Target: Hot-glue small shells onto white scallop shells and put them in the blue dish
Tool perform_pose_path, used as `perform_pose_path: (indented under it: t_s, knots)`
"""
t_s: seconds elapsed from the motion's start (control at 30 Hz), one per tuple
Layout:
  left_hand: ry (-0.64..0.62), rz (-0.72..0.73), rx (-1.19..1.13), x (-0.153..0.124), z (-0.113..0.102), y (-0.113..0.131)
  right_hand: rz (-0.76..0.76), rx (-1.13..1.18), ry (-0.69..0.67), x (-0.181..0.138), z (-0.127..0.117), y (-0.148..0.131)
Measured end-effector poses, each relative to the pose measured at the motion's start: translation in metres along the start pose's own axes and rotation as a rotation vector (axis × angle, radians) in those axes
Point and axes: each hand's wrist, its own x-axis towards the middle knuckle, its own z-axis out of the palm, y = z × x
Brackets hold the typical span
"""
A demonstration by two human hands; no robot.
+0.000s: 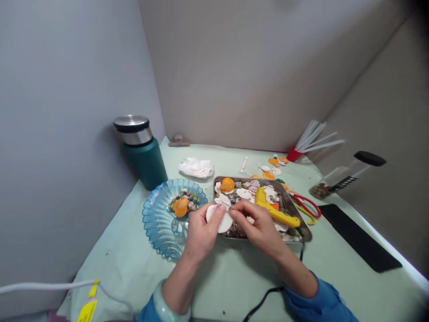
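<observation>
My left hand is closed on a white scallop shell, the thumb lying across its face. At the shell's upper right edge, my right hand pinches with thumb and forefinger; what is between those fingertips is too small to make out. Both hands are over the near left part of a metal tray full of shells. A yellow hot glue gun lies across the tray's right side, close to my right hand. To the left, a blue scalloped glass dish holds an orange shell and several small spotted shells.
A green bottle stands behind the dish. Crumpled white plastic lies at the back. On the right are scissors, a red cup of glue sticks, a tilted clear bottle and a black strip. A black cord runs in front.
</observation>
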Motion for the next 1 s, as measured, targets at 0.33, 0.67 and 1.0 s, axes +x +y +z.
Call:
perform_pose_path:
  t_s: [0.33,0.67,1.0]
  knots:
    - [0.031,-0.049,0.028,-0.022,0.024,0.004,0.022,-0.068,-0.137,-0.009,-0.023,0.003]
    - [0.393,-0.086,0.190,-0.009,-0.017,-0.002,-0.089,-0.163,0.075,-0.017,-0.075,0.034]
    - [0.447,-0.217,1.334,0.004,-0.052,0.002,-0.149,-0.238,0.095,-0.020,-0.090,0.059]
